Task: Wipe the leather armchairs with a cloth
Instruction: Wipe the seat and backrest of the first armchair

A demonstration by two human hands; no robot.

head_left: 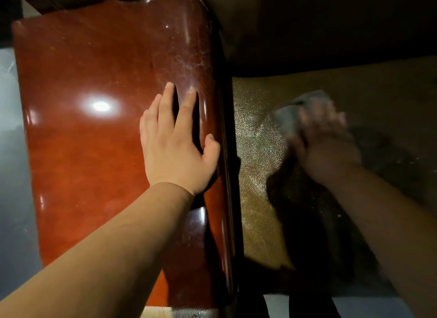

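- The left hand [176, 142] lies flat, palm down, on a glossy reddish-brown wooden armrest [94, 140]. Its fingers are straight and slightly spread, holding nothing, and the thumb reaches toward the armrest's right edge.
- The right hand [324, 133], blurred by motion, sits to the right of the armrest, down on the seat. Its fingers look curled over a grey cloth [293, 114], pressing it against the leather.
- The cloth shows mostly at the far and left side of the right hand; its shape is too smeared to make out further.
- The seat cushion [257, 175] of the leather armchair is olive-brown with a pebbled grain. It begins just right of the armrest, across a dark gap, and lies lower than it.
- The right forearm casts a dark shadow on the cushion, right of the armrest.
- The armrest is broad and polished, with a bright round reflection of a light left of the left hand and pale dusty streaks beyond the fingertips.
- Left of the armrest, a grey floor [11, 175] shows, dim and blurred.
- Beyond the cushion, the chair back [331, 29] is in deep shade.
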